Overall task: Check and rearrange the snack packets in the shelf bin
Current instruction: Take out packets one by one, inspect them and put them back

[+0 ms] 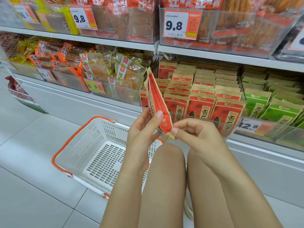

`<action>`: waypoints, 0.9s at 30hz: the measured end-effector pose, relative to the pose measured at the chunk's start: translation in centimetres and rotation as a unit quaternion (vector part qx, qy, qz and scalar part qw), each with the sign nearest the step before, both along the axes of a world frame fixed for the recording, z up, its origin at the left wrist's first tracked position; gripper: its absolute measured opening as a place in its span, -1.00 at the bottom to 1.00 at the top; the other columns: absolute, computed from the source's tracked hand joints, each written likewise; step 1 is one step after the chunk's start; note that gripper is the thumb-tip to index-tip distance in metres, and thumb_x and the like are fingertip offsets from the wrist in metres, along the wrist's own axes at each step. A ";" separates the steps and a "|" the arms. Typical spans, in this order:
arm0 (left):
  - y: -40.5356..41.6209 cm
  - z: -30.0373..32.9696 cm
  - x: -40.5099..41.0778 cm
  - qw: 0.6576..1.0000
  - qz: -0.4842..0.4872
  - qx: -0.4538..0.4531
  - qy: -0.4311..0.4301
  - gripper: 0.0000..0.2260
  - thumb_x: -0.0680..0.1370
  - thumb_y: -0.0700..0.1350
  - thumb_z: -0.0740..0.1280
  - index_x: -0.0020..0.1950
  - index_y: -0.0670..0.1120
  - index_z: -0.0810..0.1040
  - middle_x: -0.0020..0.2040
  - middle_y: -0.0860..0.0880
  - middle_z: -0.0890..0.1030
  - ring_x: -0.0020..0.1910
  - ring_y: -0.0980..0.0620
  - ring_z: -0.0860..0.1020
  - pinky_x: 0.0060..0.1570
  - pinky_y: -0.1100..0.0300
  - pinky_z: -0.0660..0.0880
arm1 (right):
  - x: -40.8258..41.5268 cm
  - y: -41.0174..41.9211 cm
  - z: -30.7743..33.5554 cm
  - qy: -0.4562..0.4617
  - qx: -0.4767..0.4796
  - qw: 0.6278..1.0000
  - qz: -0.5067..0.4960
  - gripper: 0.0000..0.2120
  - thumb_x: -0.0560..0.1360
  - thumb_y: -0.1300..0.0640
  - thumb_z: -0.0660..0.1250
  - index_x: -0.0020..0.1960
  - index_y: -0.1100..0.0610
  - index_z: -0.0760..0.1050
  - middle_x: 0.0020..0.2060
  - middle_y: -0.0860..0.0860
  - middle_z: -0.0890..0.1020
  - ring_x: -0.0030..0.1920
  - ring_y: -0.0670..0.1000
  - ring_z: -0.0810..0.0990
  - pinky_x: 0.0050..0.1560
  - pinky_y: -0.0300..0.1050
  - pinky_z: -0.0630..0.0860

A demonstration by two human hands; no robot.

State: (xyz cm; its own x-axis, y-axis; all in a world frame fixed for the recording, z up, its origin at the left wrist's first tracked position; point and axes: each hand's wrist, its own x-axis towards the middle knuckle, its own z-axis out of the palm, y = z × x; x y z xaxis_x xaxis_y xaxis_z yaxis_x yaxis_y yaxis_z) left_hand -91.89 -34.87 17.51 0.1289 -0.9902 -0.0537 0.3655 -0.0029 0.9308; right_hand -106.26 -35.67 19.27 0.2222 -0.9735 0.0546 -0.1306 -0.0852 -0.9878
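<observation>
Red packets pinched edge-on: left hand grips the stack, right hand nips bottom corner. Risk: thin hold, stack fans, drops into basket.

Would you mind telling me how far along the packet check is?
Done: red packets already stand in neat rows in the bin. In hand: both hands, left and right, hold one red packet edge-on. Left: returning it; the basket holds nothing visible.

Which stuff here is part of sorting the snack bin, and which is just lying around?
Part of the job: red packet held by left hand and right hand; red packets in the clear bin.
Just there: white basket, green packets, price tags.
</observation>
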 end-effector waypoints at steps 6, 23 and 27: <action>-0.1 -0.2 0.3 0.996 -0.016 0.043 0.080 -0.75 0.50 0.06 0.37 0.05 -0.07 0.66 -0.08 -0.02 0.68 -0.02 0.01 0.60 0.09 0.05 0.46 | 0.5 0.2 0.5 -0.019 -0.003 1.000 0.000 -0.95 0.41 0.15 0.43 -0.13 0.09 0.64 -0.26 -0.08 0.71 -0.20 -0.19 0.66 -0.14 -0.39 0.49; -0.1 -0.4 0.8 0.966 -0.120 0.086 0.212 -0.62 0.66 -0.02 0.13 0.32 -0.19 0.57 0.24 -0.19 0.63 0.12 -0.10 0.64 0.07 0.03 0.59 | 0.0 -1.5 0.1 -0.141 0.071 0.985 -0.075 -0.69 0.47 0.20 0.37 0.20 0.17 0.56 -0.04 0.05 0.71 -0.05 -0.08 0.68 -0.09 -0.32 0.56; -0.1 -0.5 1.0 0.989 -0.079 0.069 0.104 -0.62 0.62 -0.03 0.19 0.33 -0.18 0.56 0.27 -0.20 0.61 0.24 -0.16 0.54 0.27 -0.08 0.47 | -0.2 -1.5 0.2 -0.153 0.060 0.982 -0.088 -0.73 0.43 0.23 0.40 0.13 0.16 0.59 -0.09 0.05 0.72 -0.11 -0.07 0.68 -0.16 -0.32 0.55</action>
